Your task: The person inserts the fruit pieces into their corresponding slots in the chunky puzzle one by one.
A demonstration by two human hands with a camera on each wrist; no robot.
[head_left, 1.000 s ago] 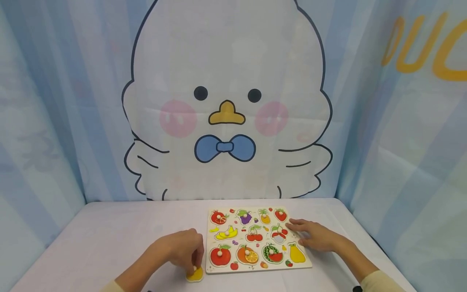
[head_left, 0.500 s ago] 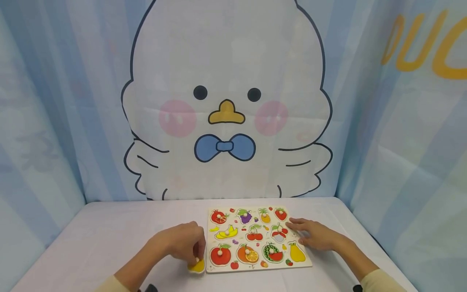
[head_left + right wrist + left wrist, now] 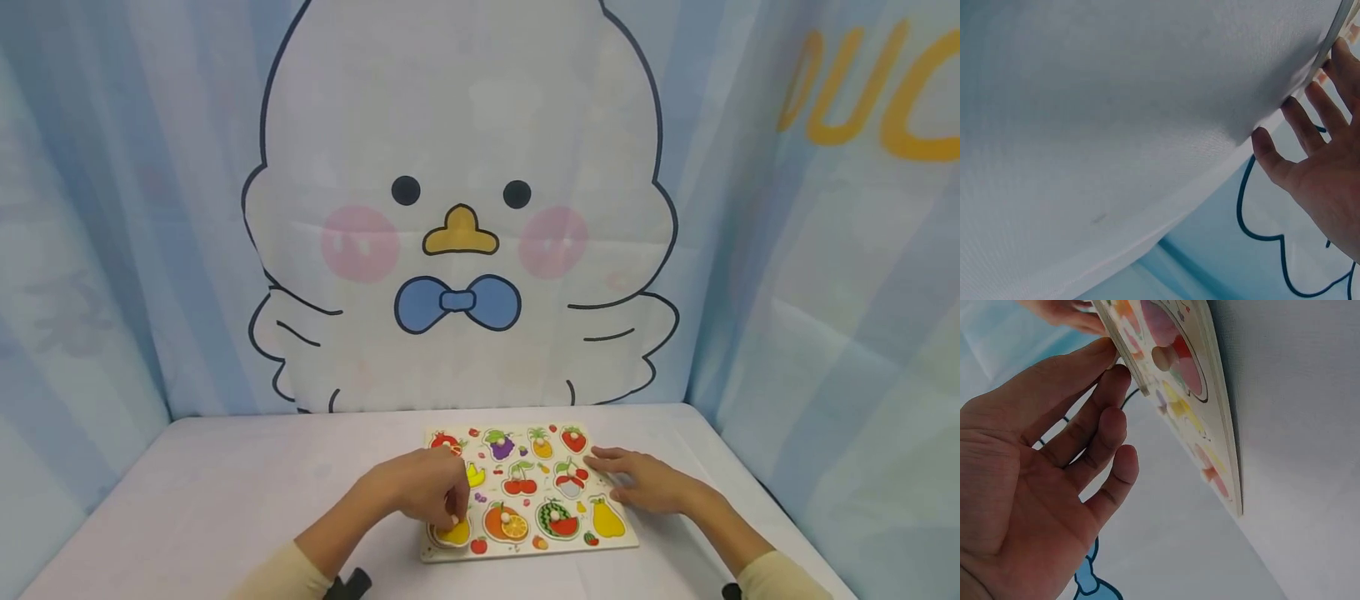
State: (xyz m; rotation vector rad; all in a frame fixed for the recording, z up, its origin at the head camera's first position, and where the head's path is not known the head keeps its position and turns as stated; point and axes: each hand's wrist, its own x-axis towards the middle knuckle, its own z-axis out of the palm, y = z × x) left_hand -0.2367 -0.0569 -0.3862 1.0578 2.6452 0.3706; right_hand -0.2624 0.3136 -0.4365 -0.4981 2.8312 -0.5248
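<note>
In the head view, my left hand point(image 3: 423, 483) pinches a yellow fruit-shaped puzzle piece point(image 3: 456, 533) by its small knob. The piece overlaps the lower-left corner of the fruit knob puzzle board point(image 3: 618, 542), over the red apple's spot. From the left wrist view, the piece's thin pale edge point(image 3: 1125, 359) shows beyond thumb and fingertips, above the board point(image 3: 1230, 450). My right hand point(image 3: 648, 483) rests at the board's right edge with fingers spread. At the lower right of the board is a yellow pear shape point(image 3: 607, 518) with no knob visible.
Knobbed pieces sit across the board, among them an orange point(image 3: 506, 522), a watermelon point(image 3: 557, 520) and grapes point(image 3: 499, 445). A white cloth covers the table point(image 3: 247, 500). Behind it hangs a curtain with a duck print point(image 3: 465, 358).
My left hand has lifted the yellow piece from the table beside the board and carried it right, over the board's lower-left corner. The right hand stays at the board's edge.
</note>
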